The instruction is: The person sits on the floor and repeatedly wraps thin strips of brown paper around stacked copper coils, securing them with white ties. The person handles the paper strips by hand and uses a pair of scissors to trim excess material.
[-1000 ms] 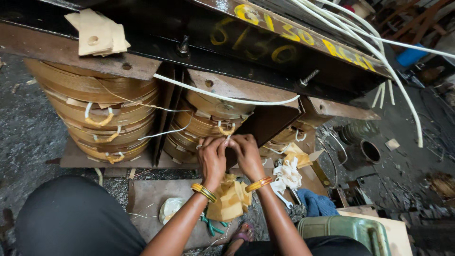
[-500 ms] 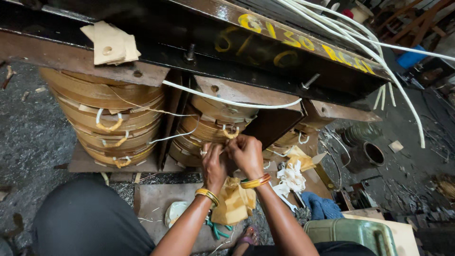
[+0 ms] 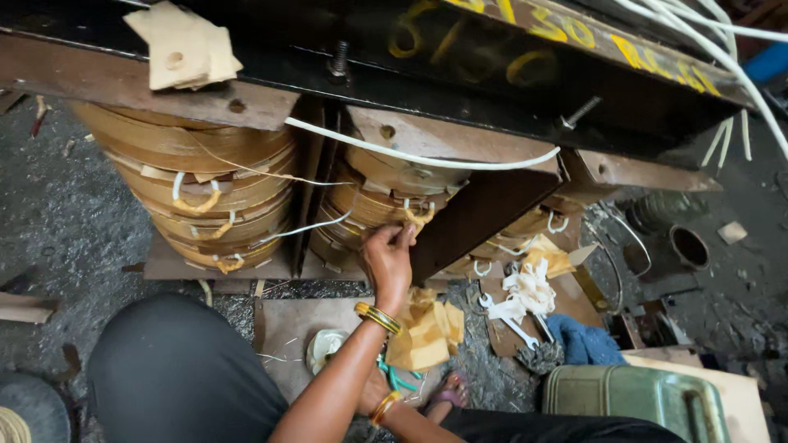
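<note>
Here the left hand (image 3: 387, 261) fingers pinch tape on the middle coil (image 3: 386, 201); right hand (image 3: 373, 394) hidden.

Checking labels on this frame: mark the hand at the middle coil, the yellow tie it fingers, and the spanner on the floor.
left hand (image 3: 387, 258), head view, back of the hand.
yellow tie (image 3: 419, 216), head view, its loop.
spanner (image 3: 510, 321), head view, mid-shaft.

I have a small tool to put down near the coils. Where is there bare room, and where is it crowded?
Free: the grey floor left of the left coil, and the brown board between the knee and the roll of tape. Crowded: right of the left hand, among yellow paper, white strips, wrench and blue cloth.
</note>
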`<state>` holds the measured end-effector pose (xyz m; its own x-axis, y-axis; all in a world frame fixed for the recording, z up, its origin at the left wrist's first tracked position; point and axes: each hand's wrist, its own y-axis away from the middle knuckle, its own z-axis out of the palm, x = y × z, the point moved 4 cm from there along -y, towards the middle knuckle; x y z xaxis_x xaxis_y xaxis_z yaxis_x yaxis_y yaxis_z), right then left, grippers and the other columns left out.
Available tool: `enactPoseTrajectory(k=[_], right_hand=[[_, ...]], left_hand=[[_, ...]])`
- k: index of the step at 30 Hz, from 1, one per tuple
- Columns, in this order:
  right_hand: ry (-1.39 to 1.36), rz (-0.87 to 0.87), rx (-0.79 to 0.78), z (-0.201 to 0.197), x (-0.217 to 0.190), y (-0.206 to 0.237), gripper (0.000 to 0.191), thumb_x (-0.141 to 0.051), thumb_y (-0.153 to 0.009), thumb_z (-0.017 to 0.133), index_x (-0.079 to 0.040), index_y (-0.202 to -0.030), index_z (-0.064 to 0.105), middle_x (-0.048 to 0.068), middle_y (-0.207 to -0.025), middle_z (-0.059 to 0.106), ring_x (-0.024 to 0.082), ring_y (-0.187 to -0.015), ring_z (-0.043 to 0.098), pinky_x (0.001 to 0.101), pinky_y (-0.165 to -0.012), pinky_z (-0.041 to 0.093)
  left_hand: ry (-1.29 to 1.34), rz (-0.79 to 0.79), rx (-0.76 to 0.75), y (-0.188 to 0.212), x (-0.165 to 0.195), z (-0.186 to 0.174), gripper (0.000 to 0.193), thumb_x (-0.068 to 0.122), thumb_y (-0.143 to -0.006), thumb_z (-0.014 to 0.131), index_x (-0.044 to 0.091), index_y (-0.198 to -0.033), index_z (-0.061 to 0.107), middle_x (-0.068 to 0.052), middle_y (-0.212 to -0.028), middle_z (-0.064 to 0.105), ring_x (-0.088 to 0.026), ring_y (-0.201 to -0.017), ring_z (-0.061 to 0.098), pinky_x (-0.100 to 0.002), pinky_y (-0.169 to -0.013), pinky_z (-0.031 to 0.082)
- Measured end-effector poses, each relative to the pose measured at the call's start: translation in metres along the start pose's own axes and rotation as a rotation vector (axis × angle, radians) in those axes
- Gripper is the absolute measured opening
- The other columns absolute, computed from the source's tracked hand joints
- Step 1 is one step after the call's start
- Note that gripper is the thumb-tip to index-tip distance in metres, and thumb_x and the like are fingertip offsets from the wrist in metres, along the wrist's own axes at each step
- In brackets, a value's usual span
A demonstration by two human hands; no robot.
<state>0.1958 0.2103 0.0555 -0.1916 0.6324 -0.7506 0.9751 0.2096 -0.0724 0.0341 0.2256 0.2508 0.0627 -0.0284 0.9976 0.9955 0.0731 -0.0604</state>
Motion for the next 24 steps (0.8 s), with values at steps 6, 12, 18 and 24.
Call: enactPoseTrajectory(k=[6, 12, 18, 24], right_hand=[[-0.048, 0.139, -0.081, 0.031, 0.019, -0.003, 0.031, -0.016, -0.088, 0.067, -0.001, -0.114, 0.062, 0.023, -0.108, 0.065, 0.039, -0.105, 0.061, 0.0465, -0.094, 0.049], [-0.04, 0.2, -0.049, 0.029, 0.018, 0.004, 0.033, -0.013, -0.086, 0.066, -0.002, -0.116, 0.062, 0.023, -0.108, 0.064, 0.039, -0.105, 0.061, 0.0457, -0.094, 0.049], [-0.039, 0.235, -0.026, 0.015, 0.016, 0.004, 0.036, -0.011, -0.083, 0.065, -0.003, -0.118, 0.062, 0.022, -0.108, 0.063, 0.039, -0.105, 0.06, 0.0448, -0.095, 0.049], [-0.035, 0.27, 0.017, 0.001, 0.019, 0.003, 0.04, -0.008, -0.081, 0.064, -0.004, -0.121, 0.061, 0.022, -0.107, 0.062, 0.038, -0.105, 0.06, 0.0439, -0.095, 0.048]], left_hand=[[0.419, -0.036, 0.114, 0.002, -0.024, 0.018, 0.013, 0.004, -0.087, 0.078, -0.001, -0.087, 0.066, -0.007, -0.08, 0.075, -0.011, -0.073, 0.071, -0.025, -0.07, 0.057], [0.443, -0.008, 0.163, 0.005, -0.029, 0.014, 0.028, -0.003, -0.084, 0.079, 0.0, -0.092, 0.053, -0.006, -0.085, 0.069, -0.011, -0.079, 0.067, -0.026, -0.075, 0.056], [0.534, 0.098, 0.063, 0.005, -0.02, 0.01, 0.01, -0.006, -0.088, 0.073, -0.001, -0.096, 0.067, -0.006, -0.091, 0.07, -0.013, -0.087, 0.067, -0.027, -0.082, 0.056], [-0.246, 0.413, 0.145, 0.02, 0.017, -0.004, 0.01, 0.012, -0.091, 0.075, 0.01, -0.099, 0.08, -0.002, -0.09, 0.078, -0.023, -0.098, 0.063, -0.05, -0.099, 0.035]])
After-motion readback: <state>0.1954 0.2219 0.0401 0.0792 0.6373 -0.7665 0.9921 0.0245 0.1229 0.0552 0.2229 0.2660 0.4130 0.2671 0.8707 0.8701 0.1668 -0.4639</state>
